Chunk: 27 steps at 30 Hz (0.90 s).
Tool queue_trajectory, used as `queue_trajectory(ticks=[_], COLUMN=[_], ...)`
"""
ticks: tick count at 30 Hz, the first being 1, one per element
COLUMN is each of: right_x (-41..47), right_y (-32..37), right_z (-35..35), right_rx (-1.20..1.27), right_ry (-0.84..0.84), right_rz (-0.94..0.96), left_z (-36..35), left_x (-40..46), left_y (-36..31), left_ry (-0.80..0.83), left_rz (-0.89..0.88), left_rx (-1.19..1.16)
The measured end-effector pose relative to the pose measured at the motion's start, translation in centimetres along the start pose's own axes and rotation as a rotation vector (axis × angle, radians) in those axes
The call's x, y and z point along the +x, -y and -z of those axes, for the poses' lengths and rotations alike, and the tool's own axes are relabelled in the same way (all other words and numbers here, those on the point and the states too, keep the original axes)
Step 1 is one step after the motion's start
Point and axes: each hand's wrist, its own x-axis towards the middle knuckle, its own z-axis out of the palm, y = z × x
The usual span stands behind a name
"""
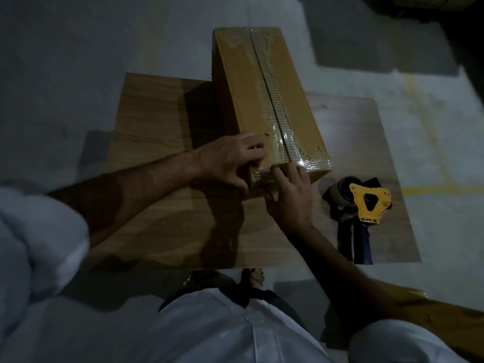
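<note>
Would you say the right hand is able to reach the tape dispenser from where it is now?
Probably yes. The tape dispenser lies on the table just right of the right hand, with bare wood between them; the hand would first have to leave the box it presses.

We see a yellow tape dispenser (366, 203) lying at four o'clock on our wooden table (157, 121); the grey floor (78, 48) carries a yellow line (445, 190) at three o'clock.
</note>
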Motion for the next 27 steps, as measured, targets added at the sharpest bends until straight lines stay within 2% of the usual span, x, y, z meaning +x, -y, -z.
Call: queue_trajectory(ticks=[1,4,7,12,14,16,19,21,24,27], right_x=[-0.1,0.0,0.3,0.3,0.8,1.1,0.1,-1.5,-3.7,-5.1], right_y=[-0.3,-1.4,-2.1,-5.6,-7.0,-7.4,-6.3,-5.3,-3.8,-1.4], right_z=[0.5,1.2,1.4,3.1,3.9,4.2,4.0,3.9,3.9,3.3], right_rx=[0.044,0.163,0.114,0.062,0.158,0.255,0.226,0.253,0.325,0.501], right_ry=[0.023,0.017,-0.010,0.020,0.094,0.127,0.134,0.122,0.095,0.157], right_rz=[0.009,0.012,-0.047,-0.370,-0.395,-0.364,-0.357,-0.360,-0.251,-0.108], left_z=[0.1,-1.0,-2.1,-2.9,-3.1,-3.7,-4.4,-4.3,-3.4,-2.8], left_x=[-0.2,-0.8,-0.4,-0.2,0.9,2.3,3.2,2.0,-0.9,-2.7], left_y=[-0.7,-2.9,-5.1,-7.4,-8.4,-9.4,-9.6,-8.9,-8.4,-9.0], left_ry=[0.008,-0.103,-0.241,-0.246,-0.250,-0.259,-0.290,-0.291,-0.267,-0.173], left_rz=[0.033,0.191,0.369,0.546,0.593,0.616,0.633,0.585,0.492,0.442], left_rx=[-0.042,-0.074,-0.060,0.098,0.115,0.081,0.010,0.011,-0.001,0.006])
